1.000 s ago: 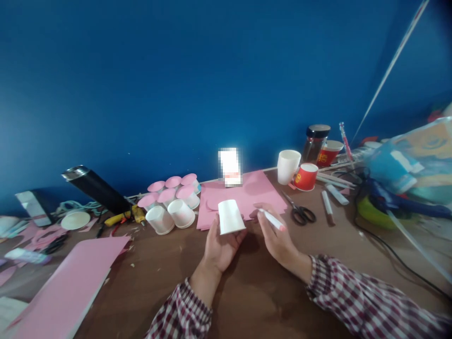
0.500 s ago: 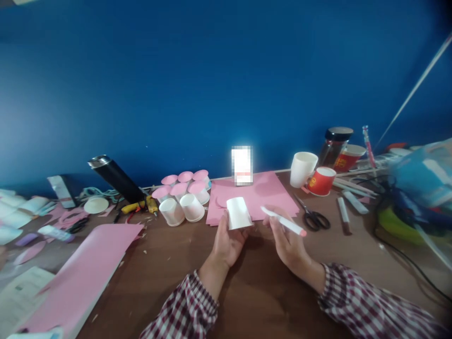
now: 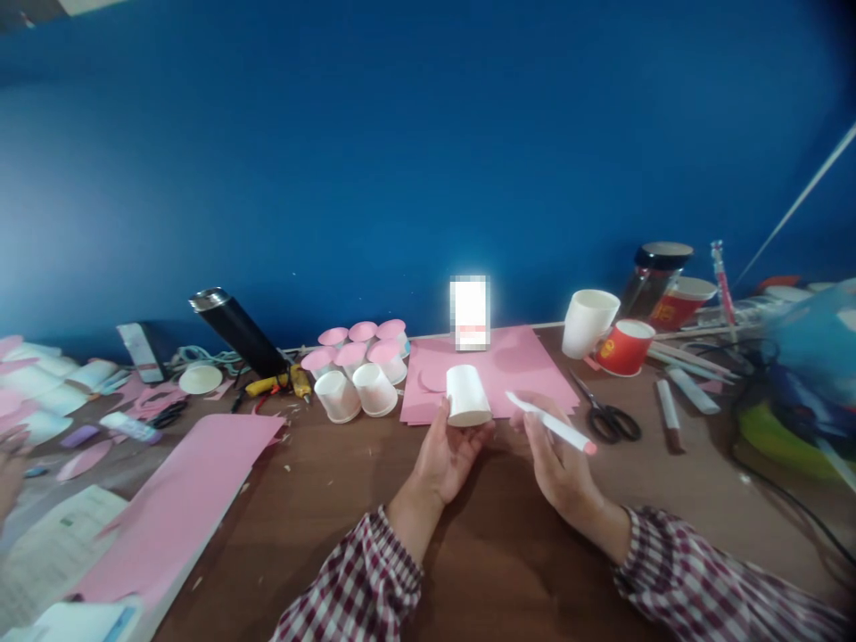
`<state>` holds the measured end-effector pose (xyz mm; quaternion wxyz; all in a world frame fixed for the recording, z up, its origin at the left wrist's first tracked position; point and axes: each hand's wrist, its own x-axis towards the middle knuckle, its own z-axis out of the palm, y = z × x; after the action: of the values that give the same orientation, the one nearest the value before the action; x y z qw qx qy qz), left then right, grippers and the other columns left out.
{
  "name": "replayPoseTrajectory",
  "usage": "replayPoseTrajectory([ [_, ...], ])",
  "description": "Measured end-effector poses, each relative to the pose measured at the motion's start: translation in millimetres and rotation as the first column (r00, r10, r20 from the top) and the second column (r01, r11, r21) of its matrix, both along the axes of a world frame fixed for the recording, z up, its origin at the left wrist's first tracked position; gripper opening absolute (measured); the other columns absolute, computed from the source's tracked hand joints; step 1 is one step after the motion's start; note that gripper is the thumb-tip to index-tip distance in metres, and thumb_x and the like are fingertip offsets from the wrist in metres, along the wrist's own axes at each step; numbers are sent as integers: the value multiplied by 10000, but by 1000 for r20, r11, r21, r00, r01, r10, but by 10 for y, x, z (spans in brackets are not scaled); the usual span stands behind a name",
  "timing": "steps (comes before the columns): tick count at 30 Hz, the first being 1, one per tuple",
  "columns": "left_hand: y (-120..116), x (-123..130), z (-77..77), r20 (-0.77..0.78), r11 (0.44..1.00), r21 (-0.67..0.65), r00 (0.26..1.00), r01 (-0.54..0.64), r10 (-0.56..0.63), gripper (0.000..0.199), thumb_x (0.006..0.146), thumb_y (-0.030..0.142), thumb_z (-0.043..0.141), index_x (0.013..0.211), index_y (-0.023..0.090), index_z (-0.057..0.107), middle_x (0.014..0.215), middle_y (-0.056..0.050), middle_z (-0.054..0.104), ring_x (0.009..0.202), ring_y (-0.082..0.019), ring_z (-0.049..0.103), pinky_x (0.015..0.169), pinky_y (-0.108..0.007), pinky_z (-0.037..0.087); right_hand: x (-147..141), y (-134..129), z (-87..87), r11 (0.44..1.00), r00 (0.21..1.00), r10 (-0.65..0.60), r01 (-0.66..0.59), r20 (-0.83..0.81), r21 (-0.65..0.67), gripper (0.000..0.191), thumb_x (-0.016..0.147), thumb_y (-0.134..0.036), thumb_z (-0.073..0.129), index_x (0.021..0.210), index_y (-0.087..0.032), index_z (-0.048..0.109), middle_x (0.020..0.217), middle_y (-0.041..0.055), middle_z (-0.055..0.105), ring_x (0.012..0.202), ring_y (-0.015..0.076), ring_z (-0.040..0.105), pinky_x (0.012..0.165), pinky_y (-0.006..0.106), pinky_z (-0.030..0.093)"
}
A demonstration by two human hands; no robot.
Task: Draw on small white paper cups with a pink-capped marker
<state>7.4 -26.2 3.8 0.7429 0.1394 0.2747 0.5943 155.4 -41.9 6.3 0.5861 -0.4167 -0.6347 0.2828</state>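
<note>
My left hand [image 3: 451, 455] is closed round a white paper cup [image 3: 468, 392], tilted, with its fingers under and beside it. My right hand [image 3: 562, 459] pinches a white marker [image 3: 552, 423] with a pinkish-red end, pointing at the cup but apart from it. Whether the marker is capped I cannot tell. Behind the cup lie pink paper sheets [image 3: 535, 366]. Two white paper cups [image 3: 336, 397] stand to the left, in front of several cups with pink tops [image 3: 351, 357]. Black-handled scissors [image 3: 612, 421] rest right of my right hand.
A white mug [image 3: 589, 323], a red paper cup [image 3: 626, 348] and a dark-lidded jar [image 3: 659, 267] stand back right. A black flask [image 3: 237, 330] leans at back left. A pink-covered stack [image 3: 180, 499] lies front left. Another person's hand [image 3: 8, 468] shows at the left edge.
The whole view has shifted, so things sit slightly further right. The cup in my left hand is tipped a little differently. Both hands keep their holds, and another person's hand shows more at left.
</note>
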Motion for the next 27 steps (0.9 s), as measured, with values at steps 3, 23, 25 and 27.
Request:
replayPoseTrajectory([
  [3, 3, 8, -3, 1, 1000, -20, 1000, 17, -17, 346, 855, 397, 551, 1065, 126, 595, 920, -80, 675, 821, -179, 625, 833, -352, 510, -3, 1, -6, 1000, 1000, 3, -3, 5, -1, 244, 959, -298, 414, 1138, -181, 532, 909, 65, 587, 781, 173, 555, 725, 313, 492],
  [23, -12, 1, -22, 8, 999, 24, 999, 42, -43, 312, 859, 318, 512, 1065, 102, 605, 921, -104, 686, 833, -201, 621, 831, -372, 491, -5, -35, 63, 998, 998, -51, 50, 29, 38, 222, 950, -334, 423, 984, -189, 588, 778, 62, 593, 691, 191, 563, 665, 352, 526],
  [25, -14, 3, -24, -10, 998, 26, 999, 53, -52, 310, 861, 321, 512, 1070, 113, 606, 927, -100, 686, 835, -199, 620, 818, -366, 494, -15, -58, 76, 997, 998, -64, 62, 27, 41, 225, 947, -348, 428, 943, -192, 590, 732, 45, 594, 638, 172, 562, 618, 318, 523],
  [27, -20, 9, -14, -43, 998, 20, 997, 61, -61, 310, 867, 333, 502, 1052, 110, 613, 903, -99, 687, 810, -193, 619, 800, -357, 494, -24, -74, 88, 997, 998, -57, 55, 33, 45, 216, 951, -340, 421, 933, -192, 578, 716, 32, 592, 619, 155, 564, 599, 287, 516],
])
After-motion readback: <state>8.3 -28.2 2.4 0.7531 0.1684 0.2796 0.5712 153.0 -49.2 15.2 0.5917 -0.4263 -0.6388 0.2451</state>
